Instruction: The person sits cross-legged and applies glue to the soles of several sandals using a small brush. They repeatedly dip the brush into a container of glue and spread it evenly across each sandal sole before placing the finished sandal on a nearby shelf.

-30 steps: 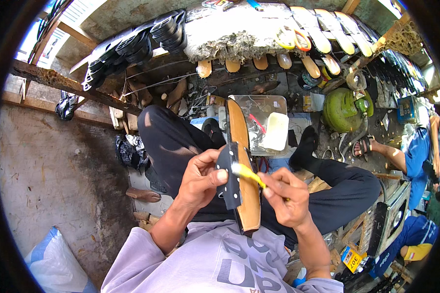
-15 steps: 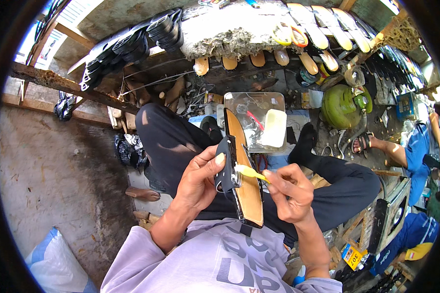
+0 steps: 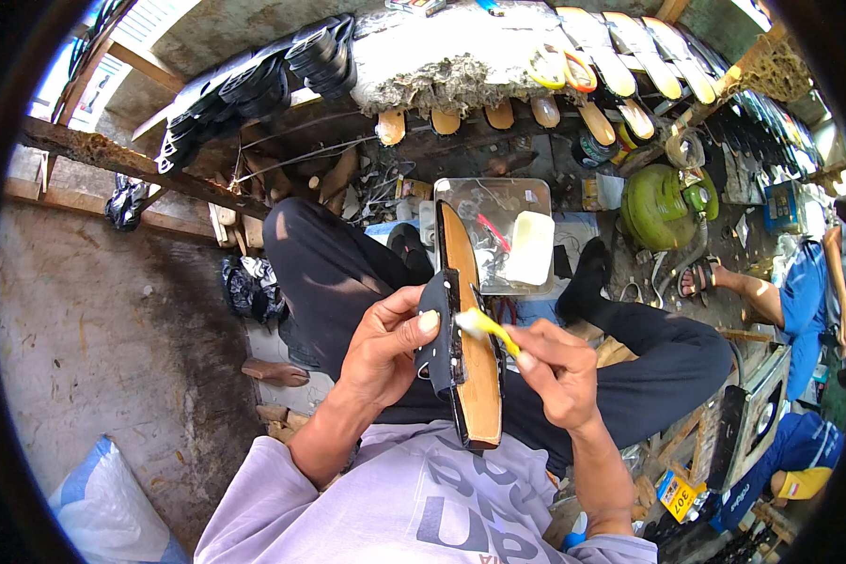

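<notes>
My left hand (image 3: 385, 350) grips a sandal (image 3: 480, 381) over my lap, fingers and thumb closed on its side. The sandal has a tan insole and a dark edge, and stands tilted with its long side up and down. A black strap (image 3: 434, 329) lies folded outward under my left thumb, with white smears along its edge. Between the thumb and fingers of my right hand (image 3: 562, 368) is a small yellow brush (image 3: 498, 331). Its white-coated head is beside the strap's edge, over the insole; whether it touches I cannot tell.
Ahead of me a clear plastic box (image 3: 492, 188) holds a white tub (image 3: 533, 246). A green gas cylinder (image 3: 656, 209) stands to the right. Soles (image 3: 592, 47), scissors (image 3: 573, 70) and black straps (image 3: 244, 89) lie along the far bench. Another person's leg (image 3: 747, 289) is at right.
The sandal has turned a little more upright, and its strap edge faces up more. The brush has tilted and lifted slightly off the strap's edge.
</notes>
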### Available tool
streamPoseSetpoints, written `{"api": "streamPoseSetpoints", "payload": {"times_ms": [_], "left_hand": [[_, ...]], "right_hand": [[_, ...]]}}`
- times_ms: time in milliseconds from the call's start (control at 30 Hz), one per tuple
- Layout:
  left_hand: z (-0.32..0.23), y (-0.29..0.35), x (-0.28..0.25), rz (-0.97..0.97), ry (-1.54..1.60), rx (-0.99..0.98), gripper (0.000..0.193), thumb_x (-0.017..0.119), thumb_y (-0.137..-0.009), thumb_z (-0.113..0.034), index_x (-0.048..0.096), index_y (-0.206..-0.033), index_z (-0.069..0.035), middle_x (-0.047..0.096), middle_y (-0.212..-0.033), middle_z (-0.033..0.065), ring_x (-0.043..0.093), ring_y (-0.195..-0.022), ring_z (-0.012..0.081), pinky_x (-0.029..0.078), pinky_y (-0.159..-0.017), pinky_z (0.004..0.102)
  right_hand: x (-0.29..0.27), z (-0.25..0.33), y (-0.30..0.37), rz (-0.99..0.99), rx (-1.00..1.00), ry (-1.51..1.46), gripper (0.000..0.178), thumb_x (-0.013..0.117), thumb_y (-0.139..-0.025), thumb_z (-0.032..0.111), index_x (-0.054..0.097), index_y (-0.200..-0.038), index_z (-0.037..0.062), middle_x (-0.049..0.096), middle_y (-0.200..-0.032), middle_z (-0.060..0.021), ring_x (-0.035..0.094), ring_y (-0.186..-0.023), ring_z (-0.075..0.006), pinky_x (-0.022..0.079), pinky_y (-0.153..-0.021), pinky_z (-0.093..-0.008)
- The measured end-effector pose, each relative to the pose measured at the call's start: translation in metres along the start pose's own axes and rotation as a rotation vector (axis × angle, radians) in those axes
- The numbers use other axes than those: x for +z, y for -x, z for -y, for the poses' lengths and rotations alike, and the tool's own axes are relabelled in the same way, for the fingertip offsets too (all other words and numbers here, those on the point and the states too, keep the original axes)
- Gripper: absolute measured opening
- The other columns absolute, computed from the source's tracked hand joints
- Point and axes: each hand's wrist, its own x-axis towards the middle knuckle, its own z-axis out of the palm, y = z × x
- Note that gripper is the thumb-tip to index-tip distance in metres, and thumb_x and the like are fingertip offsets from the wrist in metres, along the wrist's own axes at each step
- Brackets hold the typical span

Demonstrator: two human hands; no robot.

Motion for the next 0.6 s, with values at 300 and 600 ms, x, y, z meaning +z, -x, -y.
{"api": "streamPoseSetpoints", "payload": {"times_ms": [300, 600], "left_hand": [[0.002, 0.0, 0.004, 0.13, -0.012, -0.09, 0.03, 0.075, -0.085, -0.004, 0.066, -0.114, -0.001, 0.071, -0.101, 0.0067, 0.067, -0.09, 0.0127, 0.053, -0.086, 0.0288], [0.001, -0.01, -0.015, 0.059, 0.175, -0.101, 0.053, 0.073, -0.088, -0.018, 0.054, -0.135, -0.002, 0.066, -0.122, 0.0089, 0.064, -0.114, 0.0196, 0.048, -0.105, 0.038]], "right_hand": [[0.006, -0.001, -0.008, -0.147, 0.112, 0.085, 0.031, 0.062, -0.092, 0.001, 0.069, -0.122, -0.0003, 0.057, -0.077, -0.0066, 0.051, -0.066, -0.0118, 0.04, -0.059, -0.0256], [0.001, -0.004, 0.015, 0.147, -0.257, 0.015, 0.029, 0.067, -0.081, -0.003, 0.075, -0.109, -0.0005, 0.064, -0.077, -0.0113, 0.058, -0.059, -0.0163, 0.046, -0.054, -0.0268]]}}
